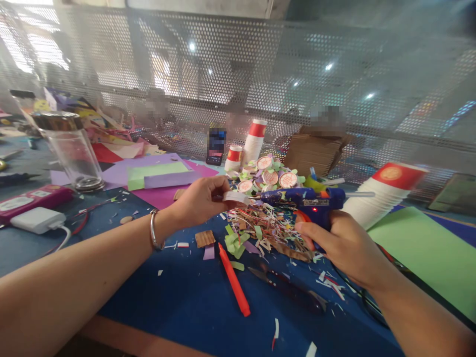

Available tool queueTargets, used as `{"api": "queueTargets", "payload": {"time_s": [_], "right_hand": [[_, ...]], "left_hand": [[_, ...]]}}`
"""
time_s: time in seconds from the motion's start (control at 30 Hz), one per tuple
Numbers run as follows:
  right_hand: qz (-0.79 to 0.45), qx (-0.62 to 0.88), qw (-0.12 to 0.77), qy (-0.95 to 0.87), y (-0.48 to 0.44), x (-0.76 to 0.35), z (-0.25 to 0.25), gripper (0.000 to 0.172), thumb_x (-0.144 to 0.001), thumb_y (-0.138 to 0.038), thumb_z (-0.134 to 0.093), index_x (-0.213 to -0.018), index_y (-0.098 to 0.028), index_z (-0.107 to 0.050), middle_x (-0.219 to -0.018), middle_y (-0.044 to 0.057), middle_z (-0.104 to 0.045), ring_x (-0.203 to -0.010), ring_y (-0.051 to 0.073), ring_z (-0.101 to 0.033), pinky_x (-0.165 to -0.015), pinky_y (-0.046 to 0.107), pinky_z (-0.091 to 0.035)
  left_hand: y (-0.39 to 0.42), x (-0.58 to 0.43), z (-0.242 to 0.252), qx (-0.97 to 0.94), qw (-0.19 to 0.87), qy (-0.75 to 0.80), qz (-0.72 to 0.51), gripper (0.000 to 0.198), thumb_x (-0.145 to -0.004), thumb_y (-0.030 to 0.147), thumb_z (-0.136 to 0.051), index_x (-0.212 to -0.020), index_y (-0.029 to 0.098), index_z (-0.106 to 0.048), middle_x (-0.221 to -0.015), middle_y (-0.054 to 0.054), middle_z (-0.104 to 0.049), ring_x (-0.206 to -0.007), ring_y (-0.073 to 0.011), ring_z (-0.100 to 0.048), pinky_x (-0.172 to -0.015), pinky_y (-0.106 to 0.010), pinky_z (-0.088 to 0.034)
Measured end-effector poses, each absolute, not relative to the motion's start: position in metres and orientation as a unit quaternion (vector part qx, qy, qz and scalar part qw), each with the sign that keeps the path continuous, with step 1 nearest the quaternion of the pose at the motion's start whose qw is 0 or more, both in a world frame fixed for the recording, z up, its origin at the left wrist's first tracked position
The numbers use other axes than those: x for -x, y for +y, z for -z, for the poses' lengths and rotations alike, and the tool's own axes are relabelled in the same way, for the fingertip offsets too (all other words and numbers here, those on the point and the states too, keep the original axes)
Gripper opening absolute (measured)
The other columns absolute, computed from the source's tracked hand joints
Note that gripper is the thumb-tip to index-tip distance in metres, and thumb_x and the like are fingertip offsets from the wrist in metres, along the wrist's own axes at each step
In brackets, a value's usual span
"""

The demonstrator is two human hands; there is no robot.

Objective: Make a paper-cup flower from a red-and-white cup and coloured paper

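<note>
My right hand (342, 243) grips a blue glue gun (316, 203) by its handle, a small red light glowing on its side and a glue stick poking out the back. Its nozzle points left, close to a white paper ring or cup base (236, 198) pinched in my left hand (204, 201). Whether the nozzle touches it I cannot tell. Behind them lies a pile of round white cup bottoms with red print (269, 177). Below the glue gun spreads a heap of paper shreds (260, 223). A red marker (234, 280) and dark-handled scissors (290, 287) lie nearer me.
Stacked paper cups (254, 144) stand at the back; another stack (383, 193) leans at right. A glass jar (74, 153), a white charger (37, 219) and a magenta box (35, 201) are left. Green paper (427, 258) lies right. A perforated metal screen (230, 64) rises behind.
</note>
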State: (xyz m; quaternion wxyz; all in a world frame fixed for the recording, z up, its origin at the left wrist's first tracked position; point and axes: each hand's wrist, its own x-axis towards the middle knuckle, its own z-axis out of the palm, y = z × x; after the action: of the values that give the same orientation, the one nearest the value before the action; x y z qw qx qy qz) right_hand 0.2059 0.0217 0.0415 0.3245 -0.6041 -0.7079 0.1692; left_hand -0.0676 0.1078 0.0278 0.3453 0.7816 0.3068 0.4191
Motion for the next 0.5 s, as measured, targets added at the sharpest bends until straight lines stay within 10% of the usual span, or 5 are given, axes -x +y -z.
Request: {"api": "queueTargets", "payload": {"time_s": [0.5], "right_hand": [[-0.146,0.603,0.312,-0.719,0.0241,-0.2087,-0.0367,0.045,-0.088,-0.046,-0.052,-0.050,-0.023,-0.049,-0.047,-0.001,-0.053,-0.047,0.015,-0.049,-0.052,0.031,-0.038]], "left_hand": [[0.1093,0.0681,-0.0259,-0.795,0.307,0.321,-0.413,0.031,-0.074,0.035,-0.077,-0.072,0.018,-0.052,-0.061,0.006,-0.046,-0.055,-0.0069,-0.041,-0.050,-0.020,-0.034]]}}
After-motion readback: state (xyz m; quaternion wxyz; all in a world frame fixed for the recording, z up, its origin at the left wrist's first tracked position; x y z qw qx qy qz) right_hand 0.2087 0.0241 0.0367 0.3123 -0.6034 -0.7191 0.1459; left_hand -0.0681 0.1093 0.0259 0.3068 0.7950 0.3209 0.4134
